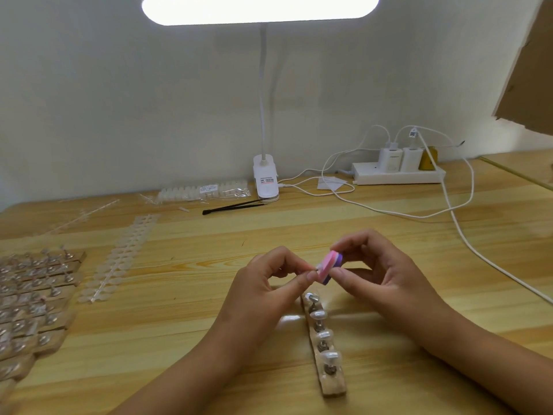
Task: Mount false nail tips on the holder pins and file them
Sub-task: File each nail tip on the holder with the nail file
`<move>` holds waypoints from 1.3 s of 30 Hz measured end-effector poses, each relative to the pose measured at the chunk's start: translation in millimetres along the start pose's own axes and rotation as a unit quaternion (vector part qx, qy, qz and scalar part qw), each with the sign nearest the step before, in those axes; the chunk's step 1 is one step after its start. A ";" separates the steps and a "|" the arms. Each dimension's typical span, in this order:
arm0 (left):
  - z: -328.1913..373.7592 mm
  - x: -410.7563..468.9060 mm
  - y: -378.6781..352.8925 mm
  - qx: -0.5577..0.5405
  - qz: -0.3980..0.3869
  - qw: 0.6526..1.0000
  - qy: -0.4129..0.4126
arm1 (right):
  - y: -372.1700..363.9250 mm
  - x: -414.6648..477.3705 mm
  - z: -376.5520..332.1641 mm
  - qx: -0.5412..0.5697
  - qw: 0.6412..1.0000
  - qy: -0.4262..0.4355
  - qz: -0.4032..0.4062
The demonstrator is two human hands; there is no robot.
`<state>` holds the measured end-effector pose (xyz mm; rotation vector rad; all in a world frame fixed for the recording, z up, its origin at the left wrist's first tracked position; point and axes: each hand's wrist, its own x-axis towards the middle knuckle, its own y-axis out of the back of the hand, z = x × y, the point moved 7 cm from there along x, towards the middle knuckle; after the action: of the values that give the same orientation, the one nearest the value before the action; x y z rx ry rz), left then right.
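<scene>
Head view, centre of the frame: the left hand is pinching a tiny nail tip between thumb and forefinger, with most of it hiding behind the fingertips. The right hand is gripping a small pink-and-purple file and laying it against that tip, both raised above the surface. Just below, at lower centre, the holder strip is lying flat with several mounted tips sitting pearly on its pins. At mid-left, spare tips are waiting in rows. The held tip is looking feather-light, thin, glossy and probably slippery. Pinching its sides near the base is seeming wisest, with gentle strokes, since hard pressure could be bending it or flicking it away.
</scene>
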<state>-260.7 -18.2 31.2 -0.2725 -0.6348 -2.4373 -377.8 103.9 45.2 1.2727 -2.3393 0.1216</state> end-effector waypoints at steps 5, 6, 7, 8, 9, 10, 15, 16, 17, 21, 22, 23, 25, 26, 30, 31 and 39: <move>0.1 0.2 0.1 0.001 0.005 1.000 0.002 | 0.3 -0.2 1.7 -0.001 1.000 -0.006 -0.002; 0.4 0.0 -0.1 0.002 0.003 1.000 0.001 | -0.6 -0.5 3.2 0.002 1.000 -0.013 -0.009; 0.8 -0.3 -0.1 0.002 0.003 1.000 0.000 | -1.0 -0.8 3.8 0.003 1.000 -0.015 -0.009; 1.1 -0.3 0.0 0.001 0.004 1.000 0.000 | 0.1 -0.7 3.2 -0.001 1.000 -0.014 -0.001; 1.1 -0.2 0.1 0.001 0.005 1.000 0.000 | 1.7 -0.5 1.7 -0.007 1.000 -0.010 0.008; 0.7 0.0 0.0 0.001 0.005 1.000 0.002 | 3.7 -0.1 0.4 -0.012 1.000 -0.008 0.018; -1.6 -0.2 0.2 0.002 0.006 1.000 0.014 | 6.5 -0.2 -1.9 -0.003 0.999 0.002 0.033; -1.1 -0.3 0.5 0.002 0.007 1.000 0.011 | 7.2 -0.6 -2.2 -0.003 0.999 0.006 0.038; -0.9 -0.4 0.6 0.002 0.008 1.000 0.009 | 7.0 -0.8 -1.8 -0.003 0.999 0.005 0.039; 1.3 -0.3 0.8 0.000 0.010 1.000 -0.003 | 2.1 -0.1 2.2 0.002 1.000 -0.016 0.015; 1.4 -0.1 1.0 -0.001 0.011 1.000 -0.004 | 3.5 0.1 1.6 0.000 1.000 -0.011 0.022; 1.3 0.0 0.9 -0.001 0.010 1.000 -0.004 | 4.0 0.2 1.6 -0.001 1.000 -0.009 0.025; 1.4 -0.2 0.2 0.003 0.006 1.000 -0.005 | 0.6 0.4 3.1 0.001 1.000 -0.018 0.004; 1.8 -0.2 -0.1 0.007 0.003 1.000 -0.007 | -0.7 0.3 3.9 0.004 1.000 -0.019 -0.004; 2.9 0.2 -1.0 0.010 0.000 1.000 -0.012 | 3.0 0.3 4.8 0.000 1.000 -0.008 0.007; 3.2 0.1 -1.1 0.012 -0.001 1.000 -0.014 | 1.1 0.3 5.6 0.001 1.000 -0.012 -0.004; 2.5 -0.2 -1.5 0.014 0.002 1.000 -0.018 | 0.3 -0.3 3.8 0.001 1.000 -0.002 -0.003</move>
<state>-261.3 -15.8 32.8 -0.3056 -0.6821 -2.4236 -379.2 103.1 41.8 1.2817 -2.3402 0.1204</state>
